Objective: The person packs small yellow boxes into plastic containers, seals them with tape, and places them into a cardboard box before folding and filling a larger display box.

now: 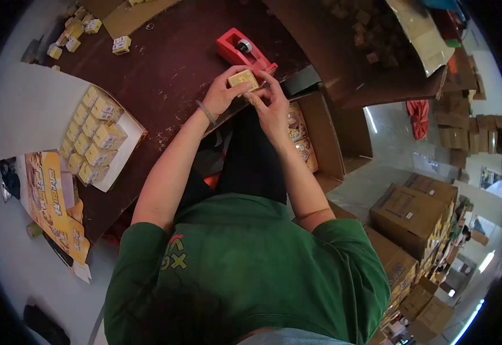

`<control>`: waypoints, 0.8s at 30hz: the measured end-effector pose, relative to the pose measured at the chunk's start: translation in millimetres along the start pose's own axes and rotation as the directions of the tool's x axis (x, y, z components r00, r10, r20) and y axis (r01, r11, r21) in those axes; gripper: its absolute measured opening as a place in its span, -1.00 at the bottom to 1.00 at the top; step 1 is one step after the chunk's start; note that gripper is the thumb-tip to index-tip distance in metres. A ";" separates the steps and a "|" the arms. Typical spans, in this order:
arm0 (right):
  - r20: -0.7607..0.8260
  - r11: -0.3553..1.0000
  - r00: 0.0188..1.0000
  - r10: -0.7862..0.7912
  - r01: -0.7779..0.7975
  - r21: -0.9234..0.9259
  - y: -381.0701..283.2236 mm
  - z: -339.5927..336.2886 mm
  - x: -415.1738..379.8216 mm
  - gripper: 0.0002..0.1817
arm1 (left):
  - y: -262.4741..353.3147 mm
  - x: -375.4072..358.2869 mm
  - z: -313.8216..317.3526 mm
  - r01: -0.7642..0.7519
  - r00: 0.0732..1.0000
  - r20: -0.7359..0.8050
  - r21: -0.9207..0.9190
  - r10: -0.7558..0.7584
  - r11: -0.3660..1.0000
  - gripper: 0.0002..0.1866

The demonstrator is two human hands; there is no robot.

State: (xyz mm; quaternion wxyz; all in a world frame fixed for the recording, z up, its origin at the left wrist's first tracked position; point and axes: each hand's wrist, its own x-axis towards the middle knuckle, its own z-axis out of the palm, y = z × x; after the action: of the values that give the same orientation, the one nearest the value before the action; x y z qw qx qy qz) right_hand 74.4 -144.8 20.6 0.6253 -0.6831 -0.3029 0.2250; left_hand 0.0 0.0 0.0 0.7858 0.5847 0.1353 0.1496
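Green short-sleeved shirt (274,259), nearest; bare forearms extended forward.

Left hand (221,95): closed around a small pale-yellow rectangular box (243,77), thumb across its face, apparently for steadiness. Right hand (271,110): fingertips gathered at the box's right edge; whether pinching or merely touching, cannot tell. Box location: between both hands, above the dark maroon bench (176,63) near its front edge, probably for close handling in plain view.

Red plastic tape dispenser (228,41), pale roll fitted: just beyond the fingers, seemingly for short reach.

Open brown cardboard carton (327,129), right of the legs: printed orange-yellow packs (302,129) inside; open side upward, likely for access from above.

Flat white tray (125,154), left: pale-yellow boxes (110,136) in close rows, perhaps for easy counting. Printed yellow cardboard sheet (55,198): beside the tray.

Loose yellow boxes (121,45): far left of the bench, scattered, no evident order.

Large brown cardboard cartons (409,215): right-hand floor, stacked, presumably to save space.
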 end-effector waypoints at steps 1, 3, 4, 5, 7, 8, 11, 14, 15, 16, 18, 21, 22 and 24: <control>-0.005 1.000 1.000 -0.007 0.007 0.026 5.4 -1.8 0.1 -0.40 | -3.5 3.8 1.3 -0.020 1.000 -0.001 0.037 0.020 0.999 -0.60; -0.021 0.977 1.000 0.020 -0.024 -0.211 -11.6 -8.7 -1.6 -0.38 | -9.3 7.8 11.1 -0.084 0.996 -0.039 -0.053 0.082 0.995 -0.64; -0.021 0.949 0.998 -0.058 0.049 -0.313 2.7 -4.0 -6.4 -0.36 | -10.0 5.0 8.9 -0.059 0.994 -0.100 -0.148 0.044 0.987 -0.65; -0.020 0.907 0.989 -0.145 0.125 -0.402 23.0 2.5 -11.0 -0.33 | -5.6 2.3 4.9 -0.046 0.988 -0.155 -0.237 0.009 0.970 -0.66; 0.179 0.552 0.789 -0.588 0.552 -0.625 29.3 5.1 -25.0 -0.23 | 6.9 -16.6 2.7 -0.060 0.923 -0.358 -0.497 -0.141 0.865 -0.74; 0.295 0.513 0.761 -0.578 0.620 -0.594 22.1 13.1 -30.6 -0.21 | -4.3 -28.4 -10.0 -0.032 0.882 -0.380 -0.640 -0.279 0.768 -0.75; 0.510 0.554 0.666 -0.545 0.742 -0.377 13.5 27.7 -40.9 -0.21 | 3.0 -94.2 -11.5 0.122 0.865 -0.145 -0.867 -0.480 0.483 -0.61; 0.575 0.850 0.719 -0.390 0.521 -0.076 -29.6 58.5 -36.5 -0.28 | 28.4 -167.2 -35.4 0.072 0.906 -0.131 -0.889 -0.403 0.452 -0.44; 0.599 0.953 0.763 -0.244 0.303 0.002 -40.9 71.2 -32.6 -0.30 | 35.4 -191.5 -42.8 0.040 0.869 -0.276 -0.788 -0.410 0.614 -0.49; 0.653 0.961 0.722 -0.228 0.276 0.031 -62.6 86.9 -22.8 -0.34 | 28.4 -215.2 -51.6 -0.053 0.837 -0.468 -0.587 -0.285 0.808 -0.54; 0.747 0.926 0.610 -0.266 0.378 0.021 -95.0 125.4 0.7 -0.36 | 28.4 -247.5 -65.1 -0.094 0.727 -0.686 -0.080 0.014 0.992 -0.64; 0.805 0.828 0.476 -0.353 0.559 0.033 -100.1 185.3 32.4 -0.39 | 51.8 -271.1 -77.0 0.171 0.635 -0.715 0.501 0.294 0.848 -0.68; 0.832 0.805 0.434 -0.345 0.593 0.025 -100.4 200.8 40.3 -0.40 | 52.0 -273.8 -82.9 0.254 0.635 -0.665 0.661 0.394 0.706 -0.68; 0.880 0.754 0.352 -0.319 0.657 0.010 -101.6 224.7 49.9 -0.43 | 50.2 -278.1 -89.5 0.370 0.665 -0.615 0.764 0.423 0.529 -0.65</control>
State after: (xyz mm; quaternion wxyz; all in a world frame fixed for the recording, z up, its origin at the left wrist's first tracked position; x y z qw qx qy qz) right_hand -57.5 54.8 98.6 0.3049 -0.4582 -0.7913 0.2665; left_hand -294.0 -17.1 33.6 0.2658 0.7744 0.4881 0.3025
